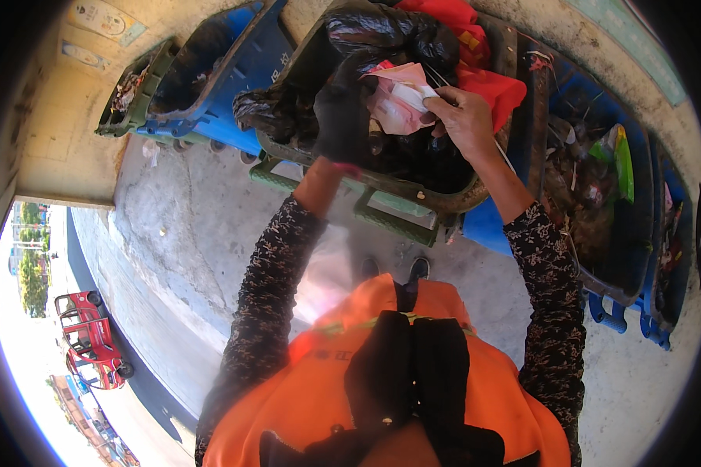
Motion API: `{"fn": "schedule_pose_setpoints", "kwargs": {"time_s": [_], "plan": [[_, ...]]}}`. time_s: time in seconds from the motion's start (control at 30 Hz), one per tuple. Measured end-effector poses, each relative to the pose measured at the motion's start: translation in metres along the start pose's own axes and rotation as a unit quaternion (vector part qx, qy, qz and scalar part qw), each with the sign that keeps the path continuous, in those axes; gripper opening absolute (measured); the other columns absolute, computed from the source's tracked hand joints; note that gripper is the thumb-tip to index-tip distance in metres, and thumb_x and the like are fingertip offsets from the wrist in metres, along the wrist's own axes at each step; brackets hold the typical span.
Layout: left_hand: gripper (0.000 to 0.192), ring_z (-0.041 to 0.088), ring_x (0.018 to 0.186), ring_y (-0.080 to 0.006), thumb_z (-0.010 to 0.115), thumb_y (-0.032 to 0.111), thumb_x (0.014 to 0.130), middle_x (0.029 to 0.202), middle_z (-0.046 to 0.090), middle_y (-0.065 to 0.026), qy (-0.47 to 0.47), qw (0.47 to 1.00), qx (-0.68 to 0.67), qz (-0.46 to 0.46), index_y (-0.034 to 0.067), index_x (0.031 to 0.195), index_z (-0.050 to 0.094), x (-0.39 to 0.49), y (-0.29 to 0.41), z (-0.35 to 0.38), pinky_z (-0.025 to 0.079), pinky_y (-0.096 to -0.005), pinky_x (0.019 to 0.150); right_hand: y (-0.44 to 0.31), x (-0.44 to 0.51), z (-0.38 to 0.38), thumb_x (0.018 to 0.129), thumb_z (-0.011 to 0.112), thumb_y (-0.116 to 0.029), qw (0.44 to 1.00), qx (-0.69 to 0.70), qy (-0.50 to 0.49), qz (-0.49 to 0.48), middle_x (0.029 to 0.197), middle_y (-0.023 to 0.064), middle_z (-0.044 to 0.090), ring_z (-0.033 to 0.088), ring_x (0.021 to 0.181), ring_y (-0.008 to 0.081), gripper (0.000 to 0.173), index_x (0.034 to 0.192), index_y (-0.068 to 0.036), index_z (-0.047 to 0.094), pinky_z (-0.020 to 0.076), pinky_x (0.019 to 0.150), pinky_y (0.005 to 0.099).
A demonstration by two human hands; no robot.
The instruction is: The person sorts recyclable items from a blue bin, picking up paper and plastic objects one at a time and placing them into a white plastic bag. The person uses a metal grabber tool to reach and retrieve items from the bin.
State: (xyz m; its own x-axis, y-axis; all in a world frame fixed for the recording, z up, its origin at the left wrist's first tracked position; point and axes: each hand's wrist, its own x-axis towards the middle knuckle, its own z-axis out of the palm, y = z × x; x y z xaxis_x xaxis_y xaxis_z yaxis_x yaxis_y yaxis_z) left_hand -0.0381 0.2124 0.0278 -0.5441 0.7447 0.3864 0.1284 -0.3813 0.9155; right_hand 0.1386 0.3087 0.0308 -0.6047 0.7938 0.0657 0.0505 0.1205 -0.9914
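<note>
Over an open green wheeled bin [426, 195], my bare right hand [460, 119] pinches a crumpled pink and white wrapper [406, 96] between thumb and fingers. My left hand [342, 119] wears a black glove and is at the wrapper's left side. Its fingers blend into the dark bags, so its grip is hidden. Black plastic bags [391, 32] fill the bin's far part, and another black bag [263, 114] hangs over its left side. A red bag [490, 93] lies behind my right hand.
Blue wheeled bins stand left [233, 76] and right [613, 233], the right one holding mixed rubbish. A smaller green bin [134, 93] is at far left. A stained wall [76, 140] rises behind. A red three-wheeled vehicle [90, 338] stands out on the road.
</note>
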Motion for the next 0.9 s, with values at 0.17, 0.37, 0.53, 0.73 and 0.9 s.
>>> {"fn": "schedule_pose_setpoints", "kwargs": {"time_s": [0.17, 0.37, 0.53, 0.73, 0.9], "plan": [[0.042, 0.071, 0.091, -0.0277, 0.06, 0.006, 0.085, 0.105, 0.074, -0.0096, 0.045, 0.901, 0.4, 0.162, 0.018, 0.124, 0.07, 0.009, -0.01, -0.003, 0.057, -0.0392, 0.083, 0.009, -0.007, -0.013, 0.094, 0.067, -0.015, 0.979, 0.204, 0.01, 0.012, 0.083, 0.0098, 0.074, 0.068, 0.067, 0.0136, 0.025, 0.108, 0.006, 0.071, 0.0534, 0.06, 0.025], [0.042, 0.069, 0.095, -0.0364, 0.066, 0.022, 0.086, 0.111, 0.072, -0.0141, 0.006, 0.81, 0.578, 0.094, 0.019, 0.128, 0.066, 0.052, -0.035, -0.029, 0.055, -0.045, 0.086, 0.008, -0.007, -0.062, 0.092, 0.072, -0.009, 0.902, 0.42, 0.105, 0.009, 0.094, 0.0108, 0.074, 0.071, 0.084, 0.0185, 0.019, 0.108, 0.002, 0.071, 0.0556, 0.067, 0.0294], [0.056, 0.062, 0.111, -0.0412, 0.072, 0.04, 0.085, 0.123, 0.065, -0.0181, -0.022, 0.733, 0.625, 0.268, 0.009, 0.131, 0.061, 0.105, -0.084, -0.085, 0.05, -0.0488, 0.095, 0.004, -0.008, -0.09, 0.094, 0.071, -0.009, 0.949, 0.308, 0.057, -0.018, 0.106, 0.0113, 0.073, 0.072, 0.095, 0.019, 0.025, 0.117, 0.002, 0.069, 0.0565, 0.068, 0.0297], [0.067, 0.06, 0.118, -0.0363, 0.071, 0.036, 0.089, 0.129, 0.062, -0.0153, -0.126, 0.77, 0.538, 0.318, 0.006, 0.144, 0.048, 0.093, -0.058, -0.055, 0.049, -0.0436, 0.099, 0.009, -0.025, -0.09, 0.095, 0.071, -0.011, 0.974, 0.223, 0.046, -0.006, 0.109, 0.0087, 0.072, 0.069, 0.095, 0.0155, 0.033, 0.126, 0.0, 0.067, 0.0556, 0.067, 0.0295], [0.052, 0.061, 0.121, -0.0272, 0.06, 0.018, 0.098, 0.134, 0.061, -0.0129, -0.218, 0.966, 0.134, 0.033, 0.008, 0.146, 0.045, 0.044, -0.005, -0.02, 0.05, -0.0374, 0.1, 0.009, -0.033, -0.093, 0.095, 0.069, -0.007, 0.963, 0.27, -0.005, -0.014, 0.106, 0.0096, 0.073, 0.069, 0.093, 0.017, 0.028, 0.121, 0.001, 0.069, 0.0548, 0.068, 0.029]]}}
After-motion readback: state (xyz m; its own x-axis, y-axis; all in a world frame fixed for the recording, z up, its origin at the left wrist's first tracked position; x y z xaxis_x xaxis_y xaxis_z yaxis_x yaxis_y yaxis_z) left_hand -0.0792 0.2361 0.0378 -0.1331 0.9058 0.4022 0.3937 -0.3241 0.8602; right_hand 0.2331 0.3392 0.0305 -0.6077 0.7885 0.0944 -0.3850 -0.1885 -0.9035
